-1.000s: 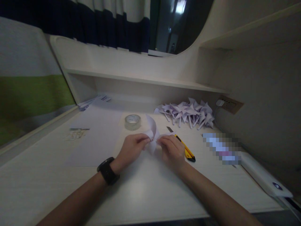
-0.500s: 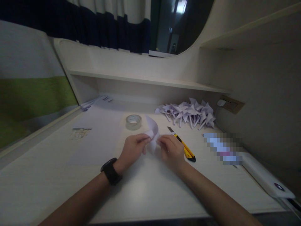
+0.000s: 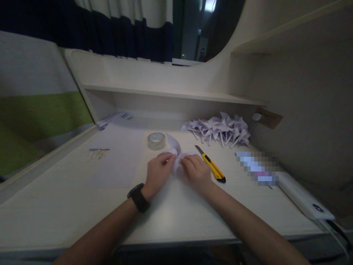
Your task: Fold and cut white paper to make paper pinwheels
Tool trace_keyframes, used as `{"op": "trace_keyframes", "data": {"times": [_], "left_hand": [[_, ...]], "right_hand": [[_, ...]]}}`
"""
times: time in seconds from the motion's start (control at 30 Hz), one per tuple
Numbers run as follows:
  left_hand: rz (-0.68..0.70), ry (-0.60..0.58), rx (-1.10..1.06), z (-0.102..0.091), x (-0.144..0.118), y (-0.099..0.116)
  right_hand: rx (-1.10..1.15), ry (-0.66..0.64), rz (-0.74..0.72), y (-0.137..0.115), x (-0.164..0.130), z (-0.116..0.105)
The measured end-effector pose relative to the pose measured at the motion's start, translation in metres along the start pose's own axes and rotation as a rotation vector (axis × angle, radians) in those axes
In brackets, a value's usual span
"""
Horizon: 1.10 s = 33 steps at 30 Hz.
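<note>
on desk (image 3: 68, 206), both hands' fingers (image 3: 168, 159) pinch folded paper (image 3: 174, 148).

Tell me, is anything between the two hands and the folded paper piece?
Nothing visible: the left hand and right hand both pinch the folded paper piece directly. The tape roll and utility knife lie aside.

dim, soft light from above; dark corners, edges bent by wide lens.
</note>
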<state>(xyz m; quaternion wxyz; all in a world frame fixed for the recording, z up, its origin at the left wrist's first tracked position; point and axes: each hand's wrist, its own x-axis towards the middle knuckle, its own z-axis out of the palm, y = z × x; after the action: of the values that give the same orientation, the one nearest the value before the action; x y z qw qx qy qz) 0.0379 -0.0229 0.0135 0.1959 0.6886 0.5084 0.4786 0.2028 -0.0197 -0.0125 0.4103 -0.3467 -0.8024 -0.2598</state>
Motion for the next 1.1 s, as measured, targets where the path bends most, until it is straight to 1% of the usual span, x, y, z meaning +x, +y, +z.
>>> {"op": "trace_keyframes", "data": {"times": [0.17, 0.27, 0.43, 0.57, 0.63, 0.77, 0.97, 1.1], "left_hand": [[-0.113, 0.025, -0.101, 0.002, 0.001, 0.004], [-0.164, 0.024, -0.155, 0.004, 0.002, 0.000], [-0.308, 0.037, -0.250, 0.010, 0.001, -0.006], [-0.364, 0.057, -0.341, 0.012, 0.001, -0.006], [-0.372, 0.053, -0.381, 0.012, 0.000, -0.006], [-0.339, 0.014, -0.456, 0.012, -0.002, -0.006], [-0.277, 0.002, -0.436, 0.013, -0.004, -0.006], [-0.228, 0.023, -0.379, 0.011, -0.003, -0.006]], "right_hand": [[-0.023, -0.022, -0.005, 0.000, -0.002, 0.003], [-0.046, -0.024, -0.011, -0.001, -0.002, 0.003], [-0.062, -0.035, -0.022, -0.002, -0.001, 0.002], [-0.069, -0.031, -0.034, -0.002, -0.002, 0.003], [-0.066, -0.030, -0.027, -0.002, -0.002, 0.002], [-0.053, -0.038, 0.006, -0.004, -0.001, 0.000], [-0.071, -0.032, 0.030, -0.004, -0.002, 0.000], [-0.071, -0.026, 0.024, -0.003, -0.003, 0.001]]}}
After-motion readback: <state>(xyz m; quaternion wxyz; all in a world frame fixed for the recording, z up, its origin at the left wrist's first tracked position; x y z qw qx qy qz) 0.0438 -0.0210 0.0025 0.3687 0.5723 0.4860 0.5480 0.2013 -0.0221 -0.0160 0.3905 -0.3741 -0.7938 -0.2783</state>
